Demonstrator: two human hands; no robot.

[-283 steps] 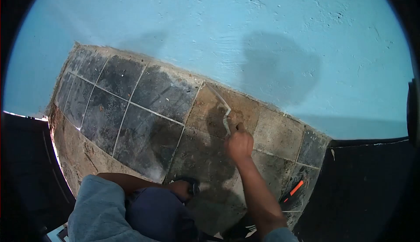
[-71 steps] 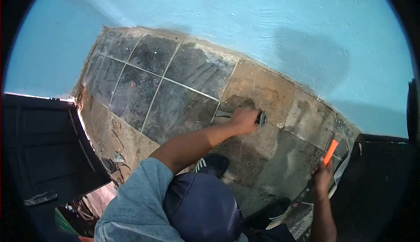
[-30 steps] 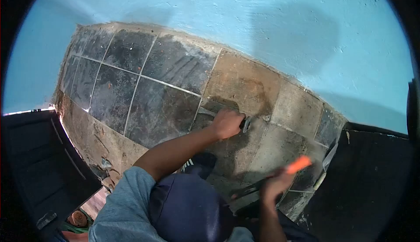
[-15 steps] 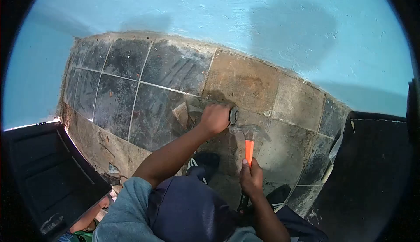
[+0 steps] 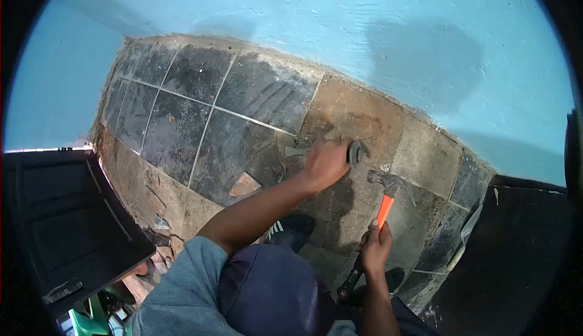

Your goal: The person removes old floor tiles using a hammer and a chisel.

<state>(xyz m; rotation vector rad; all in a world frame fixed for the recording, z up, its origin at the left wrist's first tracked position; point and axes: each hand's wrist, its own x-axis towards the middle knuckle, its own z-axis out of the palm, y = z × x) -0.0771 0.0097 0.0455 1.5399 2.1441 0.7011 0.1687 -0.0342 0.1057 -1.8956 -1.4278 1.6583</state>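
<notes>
A pale blue wall (image 5: 303, 14) with a rough, pitted surface fills the top. Below it lies the floor (image 5: 176, 123), set with black tiles and pale joints on the left and bare brown and grey squares further right. A dark panel (image 5: 504, 245) closes off the right side; a smaller dark panelled door (image 5: 67, 214) stands at the left, with rubble (image 5: 161, 223) by its edge. At the bottom a navy rounded cloth shape (image 5: 270, 290) blocks the floor beneath it, beside a grey-blue sleeve (image 5: 182, 287); the left forearm also crosses over the tiles. A striped dark shoe (image 5: 296, 231) shows just beyond the navy shape. A green object (image 5: 91, 321) is partly visible in the lower left corner. The orange-handled hammer (image 5: 385, 208) is held upright-looking in the right hand (image 5: 375, 248), fingers closed round its grip, its head near the chisel's end but apart from it. The left hand (image 5: 328, 163) has its fingers wrapped about the chisel (image 5: 297, 152), over the bare brown area, the blade pointing left toward the black tile; whether it touches is unclear. Smallest is a broken chip (image 5: 244, 184) lying on the black tile left of the blade.
</notes>
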